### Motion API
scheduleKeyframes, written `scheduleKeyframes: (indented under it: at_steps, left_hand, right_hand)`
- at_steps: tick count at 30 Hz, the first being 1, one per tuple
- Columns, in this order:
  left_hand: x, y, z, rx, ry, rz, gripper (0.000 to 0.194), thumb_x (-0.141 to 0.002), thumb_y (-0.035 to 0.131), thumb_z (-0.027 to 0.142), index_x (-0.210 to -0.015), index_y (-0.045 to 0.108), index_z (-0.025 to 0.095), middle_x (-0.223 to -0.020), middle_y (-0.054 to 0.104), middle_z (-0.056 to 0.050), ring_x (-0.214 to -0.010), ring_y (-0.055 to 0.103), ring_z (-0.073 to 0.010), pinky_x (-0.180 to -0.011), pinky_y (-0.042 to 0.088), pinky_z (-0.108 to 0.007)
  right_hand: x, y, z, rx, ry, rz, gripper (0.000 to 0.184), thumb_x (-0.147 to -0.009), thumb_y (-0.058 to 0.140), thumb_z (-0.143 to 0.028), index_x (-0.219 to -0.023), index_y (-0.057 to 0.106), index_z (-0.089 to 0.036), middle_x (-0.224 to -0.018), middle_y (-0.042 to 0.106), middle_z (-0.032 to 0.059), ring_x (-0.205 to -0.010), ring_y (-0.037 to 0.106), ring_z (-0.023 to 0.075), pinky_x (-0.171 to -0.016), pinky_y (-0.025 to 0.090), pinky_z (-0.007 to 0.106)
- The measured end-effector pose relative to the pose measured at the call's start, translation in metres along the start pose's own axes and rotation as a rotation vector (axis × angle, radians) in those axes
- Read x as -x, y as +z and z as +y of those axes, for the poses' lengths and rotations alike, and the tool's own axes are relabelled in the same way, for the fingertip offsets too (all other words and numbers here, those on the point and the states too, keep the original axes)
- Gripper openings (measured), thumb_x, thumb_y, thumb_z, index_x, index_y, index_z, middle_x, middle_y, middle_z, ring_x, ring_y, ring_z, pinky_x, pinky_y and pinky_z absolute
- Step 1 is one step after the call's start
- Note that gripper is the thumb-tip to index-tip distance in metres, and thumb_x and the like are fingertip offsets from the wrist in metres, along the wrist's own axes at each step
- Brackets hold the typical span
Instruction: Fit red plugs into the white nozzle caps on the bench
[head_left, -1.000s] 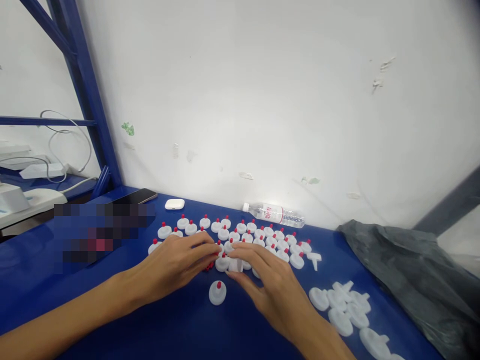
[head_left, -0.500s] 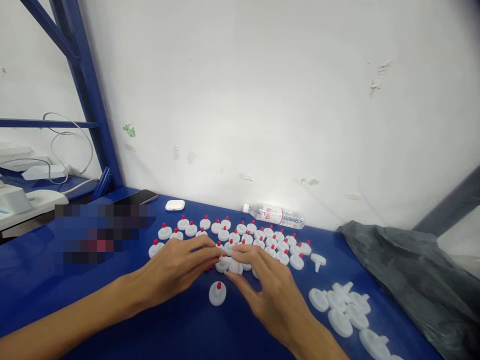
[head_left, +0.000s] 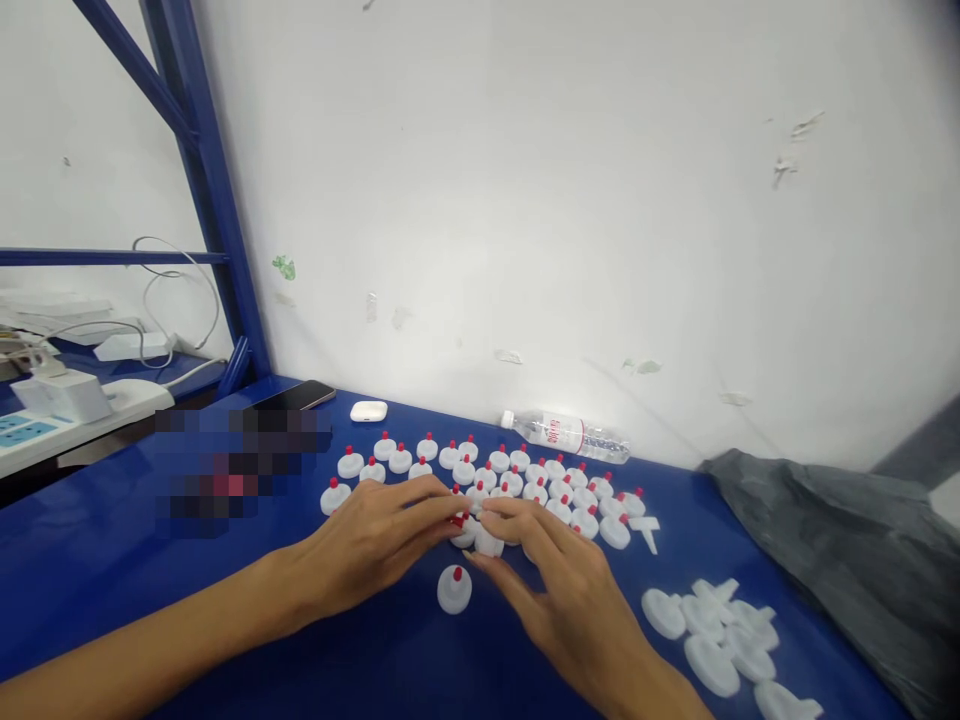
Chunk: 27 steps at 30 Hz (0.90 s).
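My left hand (head_left: 382, 530) is closed, its thumb and fingers pinched at a small red tip cap (head_left: 458, 520). Facing it, my right hand (head_left: 559, 575) grips a white nozzle cap (head_left: 489, 541) between thumb and fingers. The fingertips of both hands nearly meet, partly hiding the pieces under them. Closer to me, a single white nozzle cap with a red tip (head_left: 454, 590) stands on the blue table (head_left: 360, 660). Behind my hands are several white nozzle caps with red tips (head_left: 427, 447), standing close together.
Right of my hands lies a pile of white nozzle caps without red tips (head_left: 712, 665); another bare one (head_left: 648, 530) is farther back. A clear bottle (head_left: 562, 434), a white case (head_left: 369, 411) and a phone (head_left: 311, 394) lie near the wall. A dark plastic bag (head_left: 825, 540) covers the right side.
The view has shifted a little, so everything appears farther right. The red tip cap and the white nozzle cap at my fingertips have come slightly closer together.
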<state>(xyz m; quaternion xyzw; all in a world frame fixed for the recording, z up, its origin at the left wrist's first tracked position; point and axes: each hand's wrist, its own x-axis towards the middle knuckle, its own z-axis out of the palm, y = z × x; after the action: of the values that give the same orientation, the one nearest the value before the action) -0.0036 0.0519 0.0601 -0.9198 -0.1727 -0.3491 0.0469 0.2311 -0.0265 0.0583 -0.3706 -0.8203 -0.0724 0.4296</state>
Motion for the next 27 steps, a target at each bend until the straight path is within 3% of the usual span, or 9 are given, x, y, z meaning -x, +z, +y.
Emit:
scheduleKeyframes:
  at_steps: [5,10,20,27]
  left_hand:
    - [0.001,0.002,0.001,0.010,-0.001,-0.071,0.020,-0.110,0.044,0.016,-0.110,0.062,0.025,-0.094,0.073,-0.003,-0.071,0.072,-0.0188,-0.052,0.046,-0.030]
    - [0.005,0.002,0.009,0.076,-0.054,-0.092,0.023,-0.105,0.040,0.011,-0.105,0.058,0.026,-0.086,0.068,-0.001,-0.065,0.065,-0.0190,-0.051,0.041,-0.033]
    - [0.000,-0.006,0.018,0.190,-0.091,-0.087,0.026,-0.101,0.041,0.005,-0.092,0.053,0.026,-0.076,0.059,0.003,-0.057,0.052,-0.0151,-0.052,0.034,-0.031]
    - [-0.007,-0.010,0.026,0.239,-0.124,-0.036,0.025,-0.109,0.038,0.015,-0.096,0.057,0.026,-0.077,0.062,0.003,-0.061,0.059,-0.0152,-0.057,0.045,-0.029]
  right_hand:
    - [0.000,0.002,0.000,-0.006,-0.017,0.008,0.017,-0.110,0.061,-0.029,-0.127,0.057,-0.026,-0.120,0.078,0.0066,-0.109,0.078,0.0205,-0.092,0.067,0.032]
    - [-0.001,0.003,-0.004,0.018,-0.053,0.050,0.016,-0.112,0.058,-0.032,-0.126,0.060,-0.025,-0.119,0.080,0.0052,-0.105,0.079,0.0181,-0.096,0.066,0.028]
    - [0.001,0.005,-0.011,0.072,-0.166,0.075,0.022,-0.109,0.057,-0.012,-0.130,0.064,-0.014,-0.122,0.079,0.0100,-0.114,0.076,0.0195,-0.102,0.063,0.027]
    - [-0.007,0.000,-0.012,0.139,-0.186,0.055,0.020,-0.111,0.054,-0.015,-0.128,0.064,-0.012,-0.125,0.077,0.0105,-0.115,0.075,0.0204,-0.101,0.062,0.029]
